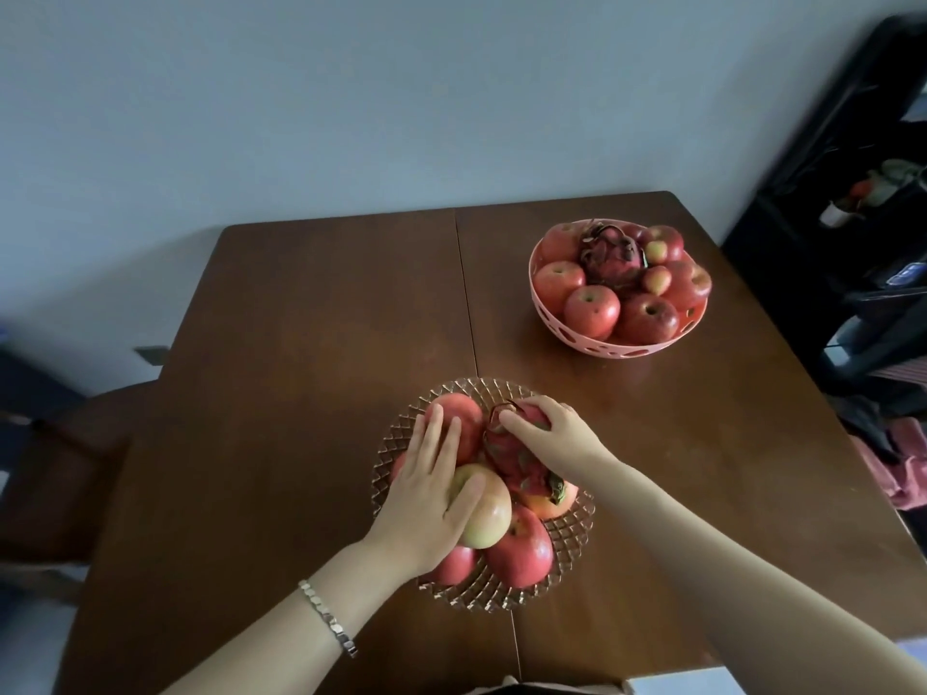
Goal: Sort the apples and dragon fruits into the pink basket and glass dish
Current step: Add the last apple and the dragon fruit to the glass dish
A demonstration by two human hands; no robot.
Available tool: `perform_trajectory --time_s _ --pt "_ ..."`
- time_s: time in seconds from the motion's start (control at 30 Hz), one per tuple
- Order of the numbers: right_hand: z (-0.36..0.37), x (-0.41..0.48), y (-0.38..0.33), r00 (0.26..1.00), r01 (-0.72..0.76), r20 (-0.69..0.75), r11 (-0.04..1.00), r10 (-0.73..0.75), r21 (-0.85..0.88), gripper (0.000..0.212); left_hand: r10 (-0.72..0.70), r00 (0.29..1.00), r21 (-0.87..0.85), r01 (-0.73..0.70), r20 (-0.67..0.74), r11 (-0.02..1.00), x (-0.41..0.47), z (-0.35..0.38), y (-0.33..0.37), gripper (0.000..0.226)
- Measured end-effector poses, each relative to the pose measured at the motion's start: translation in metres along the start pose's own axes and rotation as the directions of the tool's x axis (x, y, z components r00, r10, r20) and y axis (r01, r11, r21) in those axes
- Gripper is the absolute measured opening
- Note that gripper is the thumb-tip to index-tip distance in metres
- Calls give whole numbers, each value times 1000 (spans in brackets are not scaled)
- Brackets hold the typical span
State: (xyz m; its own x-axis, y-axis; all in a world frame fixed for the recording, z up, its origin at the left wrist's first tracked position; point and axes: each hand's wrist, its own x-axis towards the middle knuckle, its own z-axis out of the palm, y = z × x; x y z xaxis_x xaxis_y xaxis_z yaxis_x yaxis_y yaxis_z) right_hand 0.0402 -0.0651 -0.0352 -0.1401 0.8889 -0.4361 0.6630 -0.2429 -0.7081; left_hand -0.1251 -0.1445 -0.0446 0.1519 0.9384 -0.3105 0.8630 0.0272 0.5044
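One dragon fruit (507, 463) gripped, right hand (548, 434); left hand (426, 499) touching apples (490, 516).

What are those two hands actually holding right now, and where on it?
The right hand grips the dragon fruit by its far end, in the glass dish. The left hand holds nothing; its straight fingers rest on the apples.

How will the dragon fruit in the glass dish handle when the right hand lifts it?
The dragon fruit looks bulkier than the apples, so probably heavy; the right hand grips its far end. Its scales may bend or snag. It lies on heaped apples in the glass dish, so lifting could set one rolling; the left hand on them may help.
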Motion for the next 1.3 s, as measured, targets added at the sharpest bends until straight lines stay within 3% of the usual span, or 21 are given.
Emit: perform_trajectory --time_s 0.17,0.33,0.43,0.53,0.57,0.63,0.7,0.8,0.9,1.13,1.23,1.3 --pt "-1 -5 1 979 205 5 976 -205 -68 43 22 1000 -20 -23 -14 1000 0 2 -5 62" --pt "2 4 3 991 130 65 977 -121 -168 47 38 999 -36 -39 -21 999 0 3 -6 58" --pt "-7 7 5 992 103 77 994 -104 19 53 35 998 -100 -39 -43 994 -1 3 -11 58" --pt "-21 12 17 999 -37 14 966 34 255 83 -186 980 -254 162 -75 954 -1 3 -21 86" --pt "-24 13 24 993 -119 50 959 109 258 95 -321 947 -352 290 -30 890 -1 2 -24 99" --pt "-23 14 33 955 -261 205 937 215 232 117 -525 835 -571 515 166 639 -1 -1 -29 122" --pt "-17 12 37 924 -307 315 912 217 270 130 -550 757 -692 607 353 391 0 -2 -34 140" --pt "-12 13 40 938 -286 292 895 188 341 141 -514 739 -740 619 435 264 4 -1 -39 159" --pt "-11 13 45 946 -254 286 892 150 373 128 -510 748 -754 604 424 259 5 0 -41 161" --pt "-11 16 30 983 -138 169 890 70 435 49 -506 774 -738 584 381 338 20 -12 -50 157" --pt "-14 34 10 989 -121 138 869 61 480 41 -497 792 -736 564 354 375 44 -35 -57 156" --pt "-17 53 -5 993 -100 105 859 55 501 52 -491 806 -743 542 330 392 65 -55 -62 156"
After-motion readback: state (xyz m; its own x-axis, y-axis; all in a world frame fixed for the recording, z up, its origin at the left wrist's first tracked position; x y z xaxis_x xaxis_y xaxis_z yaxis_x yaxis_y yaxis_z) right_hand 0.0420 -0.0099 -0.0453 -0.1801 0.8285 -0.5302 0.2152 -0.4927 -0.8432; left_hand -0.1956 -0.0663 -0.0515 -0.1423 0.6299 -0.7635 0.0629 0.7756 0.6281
